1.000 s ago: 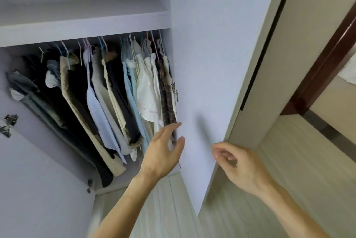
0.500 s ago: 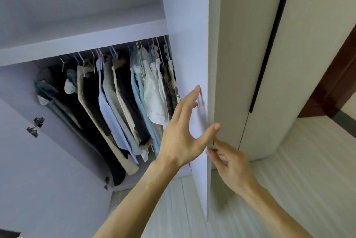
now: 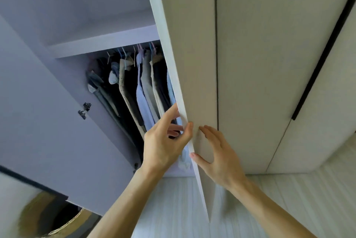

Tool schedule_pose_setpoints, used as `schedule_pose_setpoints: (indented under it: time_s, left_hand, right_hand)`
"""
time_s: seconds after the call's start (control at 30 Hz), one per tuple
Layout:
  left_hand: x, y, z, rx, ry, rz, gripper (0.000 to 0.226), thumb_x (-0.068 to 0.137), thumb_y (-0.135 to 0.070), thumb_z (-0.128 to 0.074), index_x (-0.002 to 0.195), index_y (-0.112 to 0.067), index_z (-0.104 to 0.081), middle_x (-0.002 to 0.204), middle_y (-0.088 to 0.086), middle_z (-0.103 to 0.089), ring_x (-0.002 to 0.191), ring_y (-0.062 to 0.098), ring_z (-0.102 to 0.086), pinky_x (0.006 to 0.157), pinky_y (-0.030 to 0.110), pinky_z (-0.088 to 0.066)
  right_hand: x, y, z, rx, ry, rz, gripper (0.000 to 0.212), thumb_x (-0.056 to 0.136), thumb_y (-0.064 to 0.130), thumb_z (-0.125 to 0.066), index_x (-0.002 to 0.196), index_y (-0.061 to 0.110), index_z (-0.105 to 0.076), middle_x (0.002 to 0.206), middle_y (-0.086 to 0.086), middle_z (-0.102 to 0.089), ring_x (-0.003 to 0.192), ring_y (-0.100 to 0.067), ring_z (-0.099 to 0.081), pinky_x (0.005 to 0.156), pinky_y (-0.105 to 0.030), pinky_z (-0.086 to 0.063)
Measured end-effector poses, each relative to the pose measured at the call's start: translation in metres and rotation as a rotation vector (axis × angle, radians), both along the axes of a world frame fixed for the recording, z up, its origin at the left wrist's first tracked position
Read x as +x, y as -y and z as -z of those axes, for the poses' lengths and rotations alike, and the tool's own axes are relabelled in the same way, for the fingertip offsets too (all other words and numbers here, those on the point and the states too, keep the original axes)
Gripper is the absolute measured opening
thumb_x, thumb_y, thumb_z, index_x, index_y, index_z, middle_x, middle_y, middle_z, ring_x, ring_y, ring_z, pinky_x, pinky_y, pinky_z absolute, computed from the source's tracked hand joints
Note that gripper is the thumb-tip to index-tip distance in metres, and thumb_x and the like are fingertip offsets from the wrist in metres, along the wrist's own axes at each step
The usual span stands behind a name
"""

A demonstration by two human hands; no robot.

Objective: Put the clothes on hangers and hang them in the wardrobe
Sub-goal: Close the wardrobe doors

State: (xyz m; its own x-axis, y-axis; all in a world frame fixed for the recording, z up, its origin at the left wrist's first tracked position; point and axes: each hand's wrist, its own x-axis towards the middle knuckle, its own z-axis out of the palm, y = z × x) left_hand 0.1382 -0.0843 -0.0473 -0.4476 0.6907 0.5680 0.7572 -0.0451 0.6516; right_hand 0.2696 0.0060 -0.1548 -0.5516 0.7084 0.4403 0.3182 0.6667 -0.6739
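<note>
At the far lower left, the rim of a woven basket [image 3: 57, 224] showed beneath the open left wardrobe door [image 3: 48, 131], whose lilac inner face carried a metal hinge [image 3: 84, 110]. Beyond it, under a lilac shelf [image 3: 104, 44], the hanging clothes [image 3: 142, 91] filled the wardrobe's rail space on hangers [image 3: 123, 54]: grey, dark, beige and pale blue garments pressed side by side, the rightmost ones hidden behind the right door [image 3: 192, 45].

The left hand [image 3: 165, 141] gripped that door's leading edge low down, its fingers [image 3: 169, 116] reaching behind the edge on the inner side and its thumb pressed on the edge itself; the pale blue garments hung just behind those fingers, and whether cloth touched them could not be told. Just to the right, the right hand [image 3: 217, 155] lay spread against the door's beige outer face, fingers extended and grasping nothing, thumb at the edge, close below the left thumb. Neither hand held a garment or hanger.

Further right stood closed beige wardrobe doors [image 3: 260, 64], one with a long dark handle [image 3: 316, 60], above pale wood-grain flooring [image 3: 289, 199].
</note>
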Motion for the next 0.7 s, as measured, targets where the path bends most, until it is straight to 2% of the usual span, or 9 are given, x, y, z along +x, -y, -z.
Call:
schedule_pose_setpoints:
  time_s: [0.1, 0.2, 0.3, 0.37, 0.4, 0.47, 0.53, 0.57, 0.7]
  left_hand:
    - [-0.029, 0.009, 0.000, -0.033, 0.018, -0.090, 0.035, 0.087, -0.029, -0.068, 0.111, -0.053, -0.058, 0.089, -0.028, -0.064, 0.079, -0.003, -0.068, 0.067, 0.015, -0.053]
    - [-0.064, 0.014, 0.000, -0.046, 0.058, -0.192, 0.066, 0.093, -0.029, -0.066, 0.124, -0.078, -0.035, 0.098, -0.034, -0.064, 0.088, -0.006, -0.067, 0.077, 0.014, -0.053]
    - [-0.101, 0.008, 0.002, -0.013, 0.115, -0.250, 0.077, 0.099, -0.026, -0.059, 0.137, -0.076, -0.016, 0.109, -0.041, -0.061, 0.100, -0.009, -0.063, 0.087, 0.011, -0.048]
    - [-0.122, -0.002, -0.003, -0.004, 0.085, -0.275, 0.078, 0.101, -0.022, -0.054, 0.141, -0.072, -0.009, 0.126, -0.042, -0.052, 0.117, -0.005, -0.057, 0.095, 0.013, -0.047]
    - [-0.133, -0.008, -0.007, 0.020, 0.013, -0.302, 0.080, 0.101, -0.018, -0.054, 0.147, -0.065, -0.009, 0.142, -0.037, -0.041, 0.130, -0.001, -0.049, 0.100, 0.017, -0.046]
    - [-0.158, -0.024, -0.010, 0.090, -0.184, -0.394, 0.085, 0.094, -0.006, -0.059, 0.156, -0.043, -0.015, 0.164, -0.013, -0.016, 0.147, 0.013, -0.031, 0.108, 0.038, -0.045]
    - [-0.183, -0.042, -0.015, 0.096, -0.365, -0.456, 0.090, 0.084, -0.005, -0.065, 0.157, -0.033, -0.021, 0.167, 0.004, -0.005, 0.152, 0.025, -0.018, 0.113, 0.056, -0.035]
    - [-0.194, -0.051, -0.018, 0.084, -0.419, -0.454, 0.091, 0.081, -0.008, -0.067, 0.157, -0.031, -0.023, 0.167, 0.008, -0.004, 0.153, 0.028, -0.013, 0.115, 0.061, -0.030]
    - [-0.220, -0.084, -0.026, 0.084, -0.444, -0.369, 0.088, 0.083, -0.021, -0.065, 0.158, -0.030, -0.020, 0.166, 0.018, 0.004, 0.154, 0.027, 0.001, 0.116, 0.059, -0.028]
  right_hand:
    - [-0.037, -0.009, -0.010, 0.024, 0.020, -0.089, 0.092, 0.078, 0.072, -0.061, 0.153, 0.038, -0.020, 0.163, 0.015, -0.011, 0.139, 0.005, -0.024, 0.096, -0.016, -0.036]
    - [-0.073, -0.026, -0.030, 0.127, -0.036, -0.122, 0.081, 0.084, 0.068, -0.056, 0.153, 0.038, -0.026, 0.165, 0.010, -0.008, 0.145, -0.015, -0.029, 0.098, -0.024, -0.039]
    - [-0.112, -0.053, -0.062, 0.304, -0.096, -0.079, 0.063, 0.092, 0.053, -0.058, 0.149, 0.032, -0.040, 0.165, 0.000, -0.015, 0.145, -0.024, -0.029, 0.105, -0.027, -0.037]
    - [-0.140, -0.072, -0.088, 0.421, -0.129, -0.058, 0.060, 0.094, 0.046, -0.060, 0.148, 0.027, -0.044, 0.164, -0.006, -0.017, 0.148, -0.027, -0.024, 0.114, -0.034, -0.033]
    - [-0.155, -0.082, -0.103, 0.489, -0.142, -0.046, 0.060, 0.094, 0.044, -0.061, 0.148, 0.025, -0.045, 0.164, -0.009, -0.018, 0.149, -0.029, -0.022, 0.117, -0.039, -0.031]
    - [-0.183, -0.100, -0.131, 0.631, -0.145, -0.001, 0.060, 0.094, 0.042, -0.062, 0.148, 0.023, -0.045, 0.162, -0.016, -0.019, 0.150, -0.034, -0.020, 0.118, -0.048, -0.028]
    - [-0.208, -0.116, -0.154, 0.728, -0.126, 0.054, 0.062, 0.094, 0.043, -0.061, 0.150, 0.025, -0.042, 0.162, -0.019, -0.018, 0.150, -0.037, -0.017, 0.116, -0.056, -0.027]
    - [-0.219, -0.124, -0.161, 0.763, -0.123, 0.077, 0.063, 0.094, 0.043, -0.060, 0.150, 0.026, -0.040, 0.162, -0.019, -0.017, 0.150, -0.038, -0.016, 0.115, -0.059, -0.025]
    - [-0.246, -0.151, -0.162, 0.876, -0.152, 0.126, 0.065, 0.093, 0.046, -0.060, 0.151, 0.030, -0.037, 0.162, -0.019, -0.017, 0.151, -0.038, -0.014, 0.117, -0.062, -0.018]
